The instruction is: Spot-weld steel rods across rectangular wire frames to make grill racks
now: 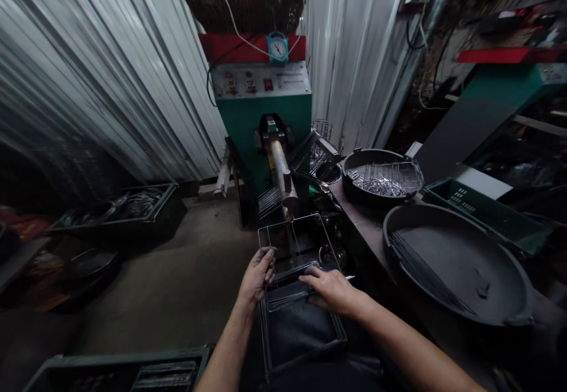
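My left hand [258, 274] is closed on the left side of a rectangular wire frame [296, 244] that reaches toward the arm of a green welding machine [264, 123]. My right hand [331, 290] lies palm down, fingers curled, on the near edge of that frame and on a stack of similar wire frames [301, 333] resting on my lap. The machine's cylindrical electrode arm [282, 170] ends just above the far edge of the held frame.
A large dark round pan [456, 262] with thin wire rods sits on the bench at right. Behind it a smaller pan [383, 176] holds short wire pieces. Green crates [482, 212] stand at right, [128, 206] at left and at the bottom. Corrugated metal walls surround.
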### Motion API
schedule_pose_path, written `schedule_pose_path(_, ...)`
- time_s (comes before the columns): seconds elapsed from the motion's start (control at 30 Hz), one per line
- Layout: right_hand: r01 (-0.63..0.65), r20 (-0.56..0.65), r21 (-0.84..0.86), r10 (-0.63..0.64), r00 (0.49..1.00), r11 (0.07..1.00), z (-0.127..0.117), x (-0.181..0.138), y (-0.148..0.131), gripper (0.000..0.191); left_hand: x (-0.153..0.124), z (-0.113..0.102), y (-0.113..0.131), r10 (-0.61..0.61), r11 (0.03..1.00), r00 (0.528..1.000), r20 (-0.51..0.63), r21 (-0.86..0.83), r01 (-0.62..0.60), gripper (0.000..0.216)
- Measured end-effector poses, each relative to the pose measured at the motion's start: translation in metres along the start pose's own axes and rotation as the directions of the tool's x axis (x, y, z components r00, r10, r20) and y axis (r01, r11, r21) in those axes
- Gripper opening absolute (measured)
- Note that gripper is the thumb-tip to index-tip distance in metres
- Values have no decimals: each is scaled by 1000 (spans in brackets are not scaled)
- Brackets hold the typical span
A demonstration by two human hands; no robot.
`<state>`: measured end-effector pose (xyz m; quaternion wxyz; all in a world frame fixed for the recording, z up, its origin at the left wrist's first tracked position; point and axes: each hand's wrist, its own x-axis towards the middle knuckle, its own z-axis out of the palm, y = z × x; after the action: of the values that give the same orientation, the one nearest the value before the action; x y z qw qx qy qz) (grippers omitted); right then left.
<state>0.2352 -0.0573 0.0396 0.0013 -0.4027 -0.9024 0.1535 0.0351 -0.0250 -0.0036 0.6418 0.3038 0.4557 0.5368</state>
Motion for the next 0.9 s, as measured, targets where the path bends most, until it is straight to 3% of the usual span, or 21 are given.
schedule_pose_path(0.47, -16, -24, 17, 16, 1000, 1000, 1, -2, 0, 51, 1, 0, 0, -3, 1000, 1000, 24, 15, 3, 32)
schedule_pose_path(0.73, -3, -26, 25, 4, 1000, 1000, 5, -1, 4, 56, 1, -3, 0, 43, 984, 999, -14, 171, -40, 31)
schedule_pose_path(0.9, 28, -2, 63, -28, 1000, 998, 5, 3, 10, 61, 4, 0, 3, 4, 995, 1000, 0, 99, -4, 34)
